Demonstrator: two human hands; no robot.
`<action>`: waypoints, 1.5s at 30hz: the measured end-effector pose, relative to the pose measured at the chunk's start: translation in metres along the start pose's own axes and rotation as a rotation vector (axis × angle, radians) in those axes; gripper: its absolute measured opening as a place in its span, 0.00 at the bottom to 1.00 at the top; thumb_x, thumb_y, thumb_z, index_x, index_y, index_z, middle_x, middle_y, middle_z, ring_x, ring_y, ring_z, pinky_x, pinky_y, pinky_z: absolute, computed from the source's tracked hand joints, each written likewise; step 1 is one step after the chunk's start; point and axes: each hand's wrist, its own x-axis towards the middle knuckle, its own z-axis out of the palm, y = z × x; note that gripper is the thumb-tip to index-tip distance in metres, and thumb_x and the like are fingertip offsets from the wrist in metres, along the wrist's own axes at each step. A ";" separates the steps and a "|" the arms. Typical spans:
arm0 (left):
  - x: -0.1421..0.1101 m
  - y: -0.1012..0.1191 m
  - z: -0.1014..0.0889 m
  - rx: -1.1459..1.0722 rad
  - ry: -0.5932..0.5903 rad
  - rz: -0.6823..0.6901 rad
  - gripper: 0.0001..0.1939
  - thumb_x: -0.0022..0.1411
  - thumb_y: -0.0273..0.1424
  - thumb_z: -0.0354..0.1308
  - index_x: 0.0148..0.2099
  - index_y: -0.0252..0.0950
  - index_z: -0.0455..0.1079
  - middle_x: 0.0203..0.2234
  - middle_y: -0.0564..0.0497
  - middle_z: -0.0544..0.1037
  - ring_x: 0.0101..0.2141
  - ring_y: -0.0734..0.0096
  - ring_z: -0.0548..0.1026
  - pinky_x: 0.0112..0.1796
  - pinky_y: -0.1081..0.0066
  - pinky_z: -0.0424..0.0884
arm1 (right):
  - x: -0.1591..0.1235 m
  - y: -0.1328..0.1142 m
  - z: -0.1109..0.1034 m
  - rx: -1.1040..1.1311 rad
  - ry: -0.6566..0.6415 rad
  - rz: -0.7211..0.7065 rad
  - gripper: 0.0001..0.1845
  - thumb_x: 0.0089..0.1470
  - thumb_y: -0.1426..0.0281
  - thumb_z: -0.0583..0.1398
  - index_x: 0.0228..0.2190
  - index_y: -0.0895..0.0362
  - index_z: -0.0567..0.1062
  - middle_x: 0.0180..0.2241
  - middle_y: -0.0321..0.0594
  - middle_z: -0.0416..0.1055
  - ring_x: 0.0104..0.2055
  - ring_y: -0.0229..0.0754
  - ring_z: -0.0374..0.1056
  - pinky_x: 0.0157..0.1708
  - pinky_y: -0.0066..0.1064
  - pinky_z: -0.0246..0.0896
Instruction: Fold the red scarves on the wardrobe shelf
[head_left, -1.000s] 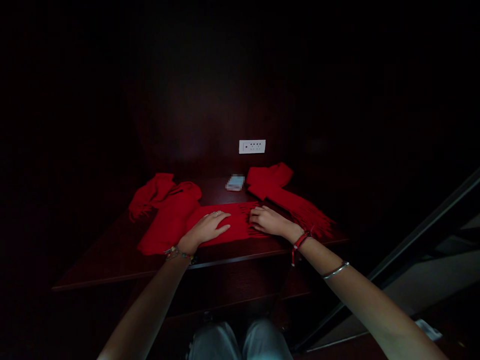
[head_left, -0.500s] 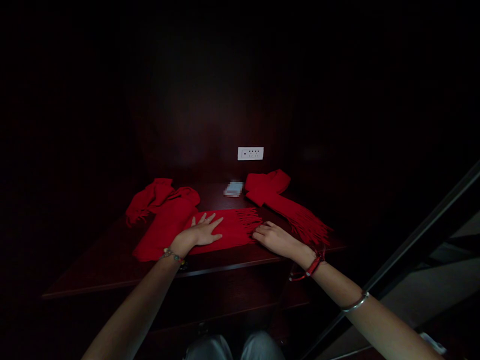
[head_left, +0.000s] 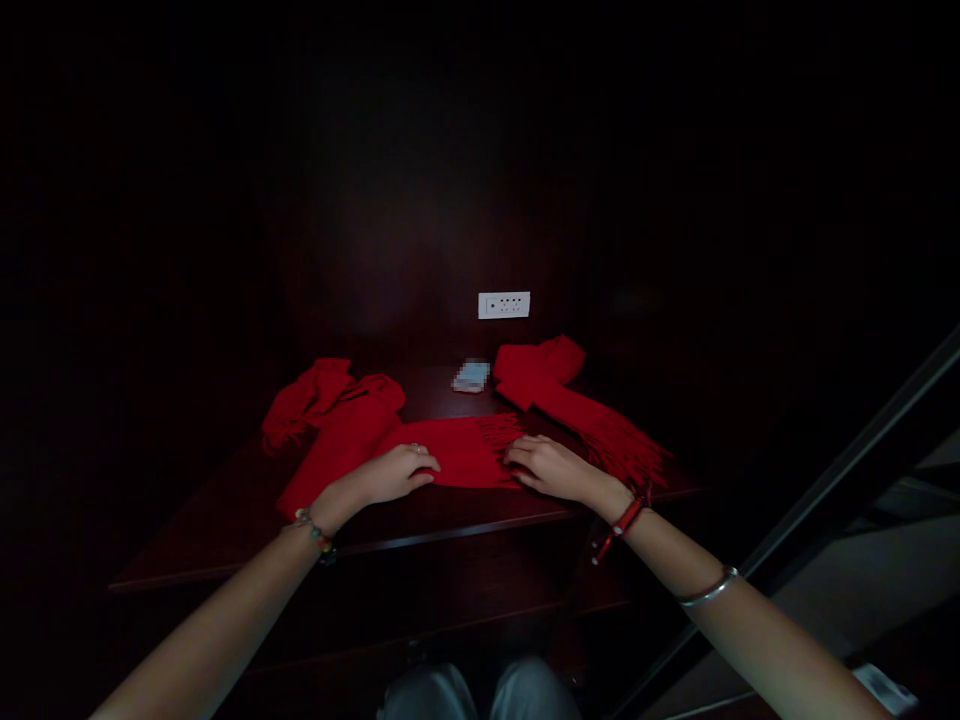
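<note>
A red scarf point(head_left: 457, 450) lies across the dark wooden shelf, its flat fringed end spread towards the right and its left part bunched up. My left hand point(head_left: 394, 474) is on the flat part, with fingers bent and drawn together on the cloth. At the fringe, my right hand point(head_left: 551, 468) has its fingers curled on the strands; the fingertips are partly hidden. Another red fringed length point(head_left: 592, 415) rests behind my right hand, folded over at its far end.
The dark wooden shelf point(head_left: 187, 545) has a front edge close to my knees point(head_left: 480, 692). A small pale, pixelated item point(head_left: 472, 376) lies at the back. A white socket panel point(head_left: 504, 305) is on the back wall. A slanting dark frame point(head_left: 847, 430) stands at right.
My left hand has gone from spread flat on the scarf to bent fingers, and has shifted slightly nearer me. My right hand stays at the fringe. The view has shifted a little.
</note>
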 end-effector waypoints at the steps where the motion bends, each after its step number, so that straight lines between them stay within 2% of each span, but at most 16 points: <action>1: 0.002 -0.003 -0.001 -0.037 0.002 0.004 0.10 0.60 0.28 0.47 0.39 0.35 0.69 0.34 0.49 0.73 0.36 0.71 0.70 0.41 0.73 0.62 | 0.002 0.000 0.000 0.032 0.013 -0.006 0.13 0.52 0.71 0.53 0.41 0.57 0.68 0.40 0.42 0.68 0.43 0.41 0.62 0.44 0.33 0.54; 3: 0.005 -0.009 -0.002 -0.089 0.012 -0.016 0.09 0.59 0.28 0.48 0.38 0.35 0.70 0.33 0.51 0.74 0.36 0.73 0.70 0.41 0.74 0.62 | 0.006 -0.002 0.000 0.073 0.033 -0.038 0.18 0.51 0.69 0.55 0.46 0.57 0.65 0.43 0.43 0.66 0.45 0.42 0.61 0.45 0.34 0.54; 5: 0.007 -0.014 -0.002 -0.108 0.030 -0.059 0.09 0.59 0.27 0.49 0.39 0.35 0.70 0.34 0.51 0.75 0.36 0.73 0.70 0.40 0.75 0.62 | 0.010 -0.003 0.002 0.074 0.047 -0.075 0.20 0.51 0.68 0.56 0.47 0.56 0.65 0.44 0.44 0.65 0.46 0.43 0.61 0.46 0.35 0.54; 9: 0.006 -0.014 0.000 -0.091 0.093 -0.134 0.11 0.60 0.27 0.46 0.42 0.35 0.68 0.36 0.51 0.74 0.37 0.72 0.70 0.40 0.74 0.63 | 0.019 0.001 0.009 0.063 0.063 -0.071 0.10 0.54 0.71 0.52 0.36 0.58 0.72 0.37 0.43 0.69 0.40 0.41 0.64 0.42 0.33 0.56; 14: 0.005 0.004 0.005 0.020 0.124 -0.135 0.13 0.60 0.31 0.47 0.47 0.35 0.62 0.41 0.47 0.70 0.40 0.69 0.68 0.41 0.71 0.64 | 0.035 0.016 0.011 0.223 0.190 0.068 0.11 0.56 0.73 0.50 0.34 0.60 0.71 0.33 0.42 0.72 0.35 0.38 0.66 0.38 0.28 0.58; 18: 0.007 0.021 0.011 0.219 0.143 -0.086 0.19 0.59 0.31 0.50 0.53 0.40 0.55 0.46 0.46 0.63 0.43 0.66 0.66 0.39 0.70 0.66 | 0.045 0.021 0.009 0.267 0.225 0.089 0.11 0.55 0.73 0.50 0.35 0.60 0.71 0.33 0.42 0.72 0.35 0.38 0.67 0.38 0.28 0.58; 20: 0.009 0.026 0.013 0.291 0.147 -0.020 0.17 0.59 0.30 0.50 0.51 0.42 0.58 0.47 0.47 0.61 0.45 0.65 0.64 0.39 0.70 0.66 | 0.047 0.021 0.010 0.243 0.216 0.095 0.11 0.55 0.73 0.50 0.35 0.60 0.71 0.34 0.43 0.72 0.36 0.38 0.67 0.39 0.28 0.58; 22: 0.012 0.029 0.013 0.330 0.148 0.041 0.11 0.59 0.31 0.50 0.45 0.40 0.64 0.48 0.47 0.61 0.48 0.64 0.62 0.40 0.69 0.66 | 0.047 0.020 0.011 0.214 0.200 0.100 0.11 0.55 0.73 0.50 0.35 0.60 0.71 0.35 0.43 0.72 0.37 0.39 0.66 0.40 0.29 0.58; 25: 0.016 0.032 0.013 0.372 0.130 0.042 0.08 0.60 0.31 0.49 0.38 0.35 0.67 0.48 0.45 0.62 0.49 0.62 0.61 0.42 0.68 0.66 | 0.046 0.020 0.015 0.177 0.172 0.095 0.11 0.55 0.72 0.50 0.35 0.59 0.72 0.35 0.44 0.72 0.38 0.39 0.67 0.40 0.29 0.58; 30: 0.020 0.036 0.014 0.369 0.118 -0.041 0.10 0.60 0.24 0.44 0.39 0.32 0.66 0.48 0.44 0.64 0.45 0.63 0.67 0.39 0.68 0.68 | 0.043 0.022 0.020 0.135 0.172 0.089 0.11 0.55 0.72 0.51 0.37 0.59 0.72 0.36 0.43 0.72 0.38 0.40 0.67 0.40 0.31 0.59; 35: 0.019 0.029 0.011 0.211 0.272 -0.018 0.10 0.61 0.25 0.42 0.39 0.33 0.65 0.45 0.45 0.64 0.39 0.70 0.69 0.41 0.71 0.67 | 0.040 0.017 0.017 0.133 0.235 0.100 0.12 0.55 0.72 0.50 0.37 0.59 0.71 0.36 0.43 0.71 0.38 0.40 0.66 0.41 0.31 0.59; 38: 0.018 0.025 0.009 0.140 0.333 -0.012 0.10 0.62 0.26 0.41 0.40 0.33 0.64 0.41 0.46 0.66 0.38 0.71 0.69 0.42 0.71 0.66 | 0.034 0.006 0.014 0.153 0.225 0.061 0.13 0.56 0.71 0.49 0.39 0.59 0.71 0.36 0.43 0.71 0.39 0.39 0.66 0.41 0.30 0.59; 42: 0.016 0.025 0.011 0.147 0.275 -0.026 0.09 0.62 0.26 0.41 0.37 0.34 0.62 0.33 0.48 0.68 0.34 0.71 0.68 0.39 0.71 0.66 | 0.022 -0.011 0.010 0.172 0.180 -0.035 0.15 0.56 0.68 0.50 0.44 0.57 0.67 0.40 0.44 0.69 0.42 0.40 0.64 0.43 0.32 0.58; 45: 0.015 0.026 0.015 0.169 0.257 -0.031 0.09 0.63 0.26 0.40 0.36 0.34 0.62 0.32 0.48 0.68 0.34 0.71 0.68 0.38 0.71 0.65 | 0.016 -0.022 0.010 0.115 0.175 -0.051 0.18 0.53 0.64 0.53 0.45 0.58 0.66 0.40 0.46 0.68 0.43 0.43 0.63 0.44 0.36 0.57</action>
